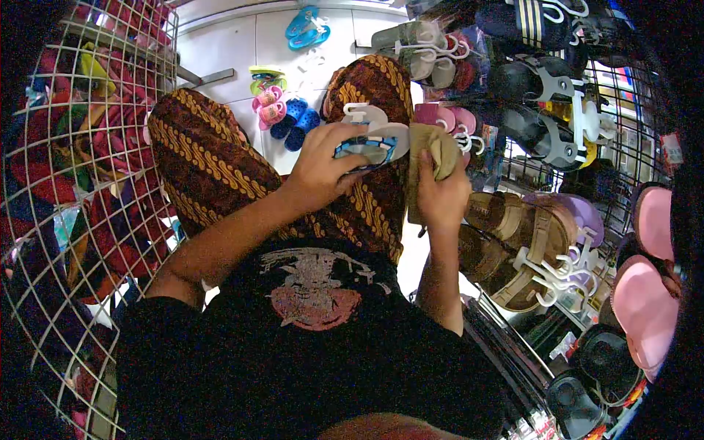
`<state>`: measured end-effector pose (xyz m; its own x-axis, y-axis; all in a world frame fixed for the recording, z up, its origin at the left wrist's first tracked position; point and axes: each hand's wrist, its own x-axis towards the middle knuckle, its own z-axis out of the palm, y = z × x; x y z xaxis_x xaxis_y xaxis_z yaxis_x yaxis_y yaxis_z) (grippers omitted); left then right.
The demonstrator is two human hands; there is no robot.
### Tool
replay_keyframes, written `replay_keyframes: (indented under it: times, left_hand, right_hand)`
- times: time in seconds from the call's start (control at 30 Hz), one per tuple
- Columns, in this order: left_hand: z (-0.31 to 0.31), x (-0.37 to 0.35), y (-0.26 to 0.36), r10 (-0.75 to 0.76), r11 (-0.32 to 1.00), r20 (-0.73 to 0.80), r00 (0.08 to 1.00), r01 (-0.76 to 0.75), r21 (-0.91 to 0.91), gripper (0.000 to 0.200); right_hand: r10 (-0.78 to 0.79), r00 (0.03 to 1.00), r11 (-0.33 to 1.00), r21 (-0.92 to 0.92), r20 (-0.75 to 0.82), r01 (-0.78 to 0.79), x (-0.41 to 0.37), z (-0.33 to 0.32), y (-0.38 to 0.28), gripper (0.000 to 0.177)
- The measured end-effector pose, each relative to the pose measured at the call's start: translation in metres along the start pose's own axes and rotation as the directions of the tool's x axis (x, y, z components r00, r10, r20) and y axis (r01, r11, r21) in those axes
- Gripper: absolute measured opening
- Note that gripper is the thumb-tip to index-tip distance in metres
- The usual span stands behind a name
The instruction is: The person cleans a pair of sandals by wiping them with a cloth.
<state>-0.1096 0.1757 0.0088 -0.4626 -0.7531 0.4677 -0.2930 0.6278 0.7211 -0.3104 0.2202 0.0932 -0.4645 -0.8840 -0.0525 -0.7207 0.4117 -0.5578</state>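
Observation:
My left hand (323, 165) is closed around a pair of pale grey sandals (396, 141) with blue patterned straps. Their white plastic hanger (357, 114) sticks up at the far end. Just to the right, my right hand (445, 196) grips a bunched olive-tan cloth (443, 152), its fingers wrapped into the folds. The cloth lies close beside the toe end of the sandals. Both hands are above my knees, which are covered in brown batik-patterned fabric (367, 88).
A wire mesh rack (88, 161) of colourful goods stands at left. On the white tiled floor lie blue clogs (295, 123), pink clogs (269, 107) and turquoise flip-flops (308, 29). At right hang many sandals, including brown strapped ones (506, 246) and pink ones (645, 308).

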Motion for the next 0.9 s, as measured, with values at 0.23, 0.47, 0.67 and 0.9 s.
replay_keyframes:
  times: [0.23, 0.47, 0.67, 0.9]
  left_hand:
    - [0.004, -0.002, -0.001, 0.112, 0.992, 0.038, 0.993, -0.114, 0.048, 0.031]
    - [0.003, 0.001, -0.002, 0.074, 0.996, 0.107, 0.992, -0.079, 0.047, 0.033]
    - [-0.001, 0.009, 0.001, 0.047, 0.998, 0.055, 0.997, -0.049, 0.036, 0.029]
    - [-0.003, -0.005, -0.023, -0.351, 0.925, -0.185, 0.918, 0.309, -0.219, 0.024]
  right_hand:
    - [-0.156, 0.984, 0.978, -0.122, 0.09, 0.167, 0.001, -0.007, -0.012, 0.048]
    - [-0.051, 0.993, 0.926, -0.368, 0.105, 0.086, 0.012, 0.009, -0.015, 0.045]
    - [-0.057, 0.994, 0.963, -0.259, 0.092, 0.079, 0.016, 0.01, -0.01, 0.047]
    - [-0.089, 0.995, 0.995, 0.042, 0.034, 0.088, -0.015, 0.024, -0.024, 0.047]
